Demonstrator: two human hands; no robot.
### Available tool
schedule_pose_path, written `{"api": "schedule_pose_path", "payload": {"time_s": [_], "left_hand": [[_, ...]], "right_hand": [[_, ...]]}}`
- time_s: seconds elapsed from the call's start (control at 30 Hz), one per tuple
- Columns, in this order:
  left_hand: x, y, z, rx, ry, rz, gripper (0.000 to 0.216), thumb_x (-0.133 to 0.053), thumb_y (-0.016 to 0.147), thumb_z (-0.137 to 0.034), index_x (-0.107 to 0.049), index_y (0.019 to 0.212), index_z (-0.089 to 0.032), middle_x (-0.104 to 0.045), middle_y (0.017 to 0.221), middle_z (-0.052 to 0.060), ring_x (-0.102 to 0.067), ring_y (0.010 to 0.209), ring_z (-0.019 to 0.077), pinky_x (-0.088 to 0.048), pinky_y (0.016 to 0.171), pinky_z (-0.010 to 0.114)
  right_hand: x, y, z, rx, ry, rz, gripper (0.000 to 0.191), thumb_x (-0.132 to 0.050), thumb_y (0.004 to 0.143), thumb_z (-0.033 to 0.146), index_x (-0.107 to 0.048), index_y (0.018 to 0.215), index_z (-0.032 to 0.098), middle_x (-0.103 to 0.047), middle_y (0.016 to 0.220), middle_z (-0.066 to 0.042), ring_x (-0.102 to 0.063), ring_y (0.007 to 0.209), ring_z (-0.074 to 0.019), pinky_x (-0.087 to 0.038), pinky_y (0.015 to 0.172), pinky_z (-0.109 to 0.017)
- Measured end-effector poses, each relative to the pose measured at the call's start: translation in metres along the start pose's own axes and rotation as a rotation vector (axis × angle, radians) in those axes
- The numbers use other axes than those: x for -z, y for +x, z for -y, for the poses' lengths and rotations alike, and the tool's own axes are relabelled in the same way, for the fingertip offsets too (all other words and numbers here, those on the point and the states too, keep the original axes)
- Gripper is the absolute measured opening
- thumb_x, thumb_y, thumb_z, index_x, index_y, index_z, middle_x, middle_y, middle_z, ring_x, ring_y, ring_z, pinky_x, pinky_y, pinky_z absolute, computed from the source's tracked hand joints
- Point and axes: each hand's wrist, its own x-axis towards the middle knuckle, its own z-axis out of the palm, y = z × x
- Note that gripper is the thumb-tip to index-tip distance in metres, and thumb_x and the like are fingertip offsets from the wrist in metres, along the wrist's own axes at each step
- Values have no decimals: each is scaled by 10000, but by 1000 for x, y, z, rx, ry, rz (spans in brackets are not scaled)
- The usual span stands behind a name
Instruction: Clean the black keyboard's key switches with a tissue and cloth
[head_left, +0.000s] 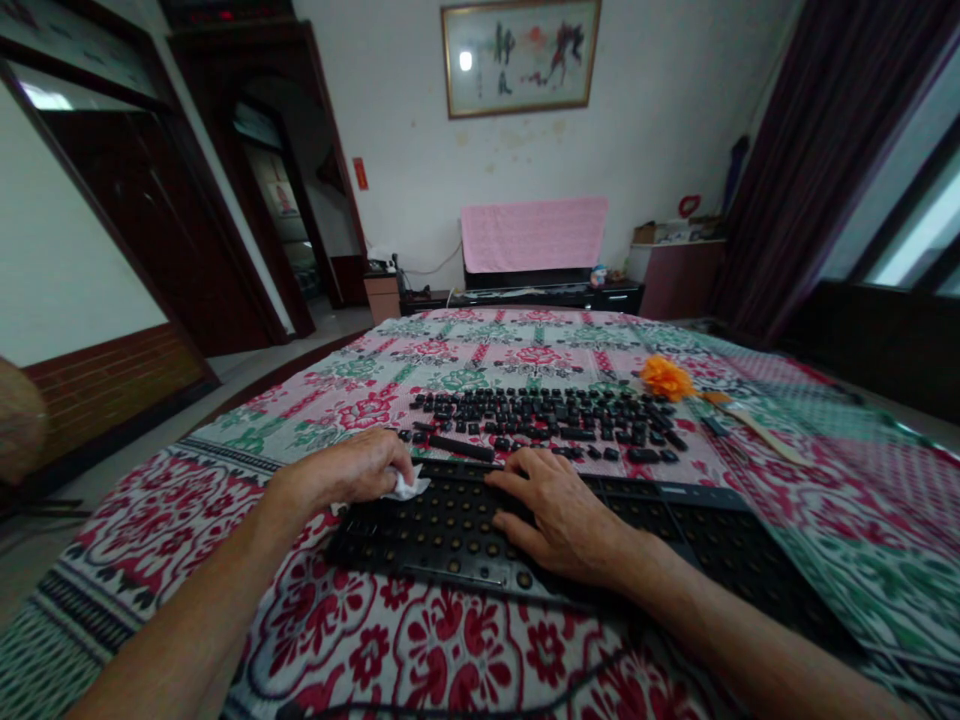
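Observation:
A black keyboard base (675,525) with its keycaps removed lies in front of me on a floral cloth (420,640). My left hand (358,468) is closed around a small white wipe (405,487) at the base's top left corner. My right hand (551,512) lies flat on the middle of the base, fingers spread. Several loose black keycaps (547,418) are laid out in rows just beyond the base.
An orange flower-like object (666,378) and a thin stick tool (757,430) lie at the right beyond the keycaps. A cable (525,690) runs across the cloth near me. Further back stand a pink-covered TV stand (534,235) and a dark doorway (277,200).

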Motion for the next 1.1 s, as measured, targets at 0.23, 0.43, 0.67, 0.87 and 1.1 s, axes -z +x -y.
{"api": "schedule_pose_path", "payload": {"time_s": [0.23,0.43,0.67,0.87,1.1], "left_hand": [[5,-5,9,50,5,-32,299,-450,644,-130,-656,841,-220,-634,776,-2,-538,715,117,-374,657,191],[0,-4,15,72,-33,3,287,-458,617,-129,-659,795,-231,-635,740,-28,-534,670,100,-367,610,168],[7,-9,20,123,-13,-11,276,-482,604,-123,-670,778,-225,-637,714,-16,-530,663,109,-364,610,181],[8,-9,21,104,-63,4,254,-486,616,-160,-664,793,-198,-628,719,-9,-522,648,105,-355,584,173],[11,-11,38,131,-125,-90,269,-461,644,-191,-648,837,-188,-629,736,-6,-521,664,108,-354,585,177]], "right_hand": [[0,0,-1,7,2,-2,341,-448,776,366,-523,1070,211,-461,954,-82,-397,908,-216,-318,799,-387],[0,0,-1,3,-11,-4,349,-452,772,365,-519,1080,216,-462,958,-85,-401,904,-216,-320,803,-392],[0,0,-2,13,-3,-5,342,-451,775,356,-520,1080,216,-462,947,-85,-408,890,-214,-337,785,-383],[0,1,-2,11,-1,-3,337,-444,778,351,-514,1081,222,-459,957,-82,-409,897,-213,-337,798,-388],[0,2,-2,18,15,-1,341,-441,779,352,-512,1087,222,-463,950,-85,-414,898,-215,-342,801,-391]]}}
